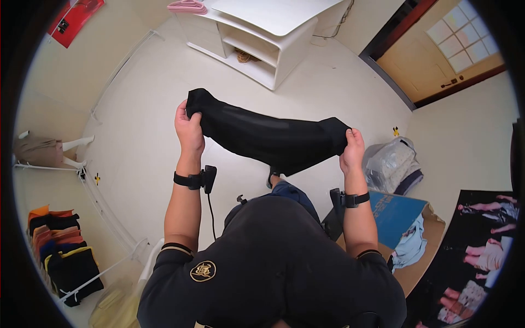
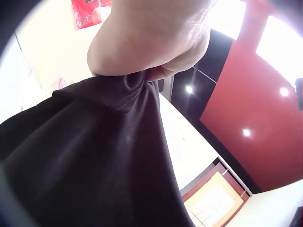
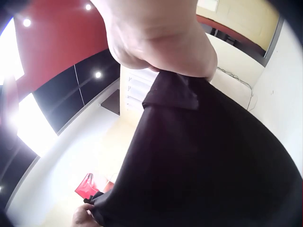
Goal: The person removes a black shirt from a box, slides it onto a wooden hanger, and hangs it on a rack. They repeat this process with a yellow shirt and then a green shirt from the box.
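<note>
A black cloth garment [image 1: 268,133] hangs stretched in front of the body, sagging between the two hands. My left hand [image 1: 190,130] pinches its left end, thumb on the near side. The opposite end is gripped by my right hand [image 1: 353,150], held a little lower in the head view. Close up in the left wrist view, the fabric [image 2: 94,151] gathers into folds under the hand [image 2: 147,38]. A stitched band shows on the cloth [image 3: 203,161] below the hand [image 3: 161,40] in the right wrist view. Its exact kind of garment I cannot tell.
Ahead stands a white counter [image 1: 276,76] with pink hangers [image 1: 187,6] on it. To the right are a plastic-wrapped bundle [image 1: 391,161] and a cardboard box [image 1: 432,240] holding light blue cloth. Folded clothes [image 1: 71,268] hang on a rack at the left.
</note>
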Tool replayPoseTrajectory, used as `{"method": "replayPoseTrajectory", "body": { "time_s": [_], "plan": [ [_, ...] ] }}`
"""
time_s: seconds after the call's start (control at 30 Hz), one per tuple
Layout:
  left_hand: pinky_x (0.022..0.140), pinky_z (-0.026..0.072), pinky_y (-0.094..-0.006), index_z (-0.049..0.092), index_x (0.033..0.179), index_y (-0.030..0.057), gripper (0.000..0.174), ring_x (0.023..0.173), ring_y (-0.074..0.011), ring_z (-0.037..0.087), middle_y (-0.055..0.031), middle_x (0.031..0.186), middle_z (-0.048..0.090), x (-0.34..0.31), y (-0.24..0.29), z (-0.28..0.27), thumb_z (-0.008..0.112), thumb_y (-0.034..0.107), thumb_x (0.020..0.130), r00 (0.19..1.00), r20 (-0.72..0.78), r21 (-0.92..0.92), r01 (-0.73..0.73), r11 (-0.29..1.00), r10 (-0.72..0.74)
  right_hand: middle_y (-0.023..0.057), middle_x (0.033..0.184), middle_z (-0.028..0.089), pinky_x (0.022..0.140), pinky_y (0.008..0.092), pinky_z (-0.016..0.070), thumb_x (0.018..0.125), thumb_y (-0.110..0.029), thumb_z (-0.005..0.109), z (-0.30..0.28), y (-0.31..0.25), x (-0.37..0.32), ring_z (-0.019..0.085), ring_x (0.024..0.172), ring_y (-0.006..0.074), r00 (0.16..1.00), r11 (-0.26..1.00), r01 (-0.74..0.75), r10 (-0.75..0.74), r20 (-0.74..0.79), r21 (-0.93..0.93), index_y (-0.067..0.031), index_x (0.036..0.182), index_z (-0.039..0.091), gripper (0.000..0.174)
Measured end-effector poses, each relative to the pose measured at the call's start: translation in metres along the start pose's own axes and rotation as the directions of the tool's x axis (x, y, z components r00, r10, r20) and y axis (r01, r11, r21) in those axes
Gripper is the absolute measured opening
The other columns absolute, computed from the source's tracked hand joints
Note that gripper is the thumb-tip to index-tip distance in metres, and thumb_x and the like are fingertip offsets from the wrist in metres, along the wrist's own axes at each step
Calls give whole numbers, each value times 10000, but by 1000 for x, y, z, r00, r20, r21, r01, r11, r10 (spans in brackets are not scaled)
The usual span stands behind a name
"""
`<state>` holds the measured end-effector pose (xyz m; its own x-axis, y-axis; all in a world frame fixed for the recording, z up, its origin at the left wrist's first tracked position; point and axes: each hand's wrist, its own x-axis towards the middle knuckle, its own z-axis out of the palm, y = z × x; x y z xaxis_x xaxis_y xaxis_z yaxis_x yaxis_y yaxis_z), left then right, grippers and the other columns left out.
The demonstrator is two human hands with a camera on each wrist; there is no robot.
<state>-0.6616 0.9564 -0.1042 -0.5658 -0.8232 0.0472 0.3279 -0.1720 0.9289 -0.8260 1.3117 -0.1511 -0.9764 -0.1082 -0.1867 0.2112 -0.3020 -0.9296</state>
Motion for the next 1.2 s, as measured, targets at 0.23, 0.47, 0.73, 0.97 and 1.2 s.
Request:
{"method": "replayPoseTrajectory", "body": {
  "time_s": [0.23, 0.47, 0.73, 0.97, 1.2],
  "plan": [
    [913, 447, -289, 409, 1262, -40, 556, 1002, -183, 569, -109, 1106, 570, 84, 31, 38, 410, -138, 715, 981, 130, 108, -160, 981, 145, 59, 945, 596, 762, 255, 485, 915, -112, 494, 38, -41, 118, 585, 861, 133, 930, 989, -139, 114, 349, 46, -66, 1040, 520, 136],
    [828, 480, -321, 514, 1092, -26, 456, 878, -224, 592, -147, 932, 606, 122, 42, 8, 368, -162, 681, 985, 23, 39, -173, 984, 172, 44, 1166, 550, 860, 261, 449, 778, -27, 593, 105, -28, 157, 547, 981, 118, 327, 791, 300, 440, 836, -533, -72, 1342, 419, 592],
    [723, 463, -281, 523, 882, -2, 279, 756, -181, 548, -83, 802, 546, 161, 16, -66, 370, -63, 657, 921, -300, 209, -189, 959, 247, -7, 762, 518, 622, 217, 394, 691, 107, 429, 201, 32, 222, 477, 706, 83, 733, 964, 8, 174, 658, -264, -49, 813, 526, 220],
    [621, 407, -226, 584, 923, 20, 165, 656, -76, 466, 26, 693, 489, 210, -18, -128, 591, 9, 758, 974, -186, 707, 44, 705, 126, -25, 737, 477, 564, 211, 334, 677, 92, 386, 332, 24, 226, 423, 652, 73, 705, 941, -33, 261, 659, -336, -68, 809, 515, 245],
    [609, 462, -290, 609, 1052, 55, 325, 666, -148, 555, -42, 714, 577, 238, -82, -164, 680, 105, 738, 863, 78, 812, 236, 533, -500, -22, 814, 489, 714, 193, 354, 712, 82, 406, 465, 13, 221, 442, 789, 70, 557, 942, 246, 56, 829, -229, -44, 807, 517, 192]
  ]
}}
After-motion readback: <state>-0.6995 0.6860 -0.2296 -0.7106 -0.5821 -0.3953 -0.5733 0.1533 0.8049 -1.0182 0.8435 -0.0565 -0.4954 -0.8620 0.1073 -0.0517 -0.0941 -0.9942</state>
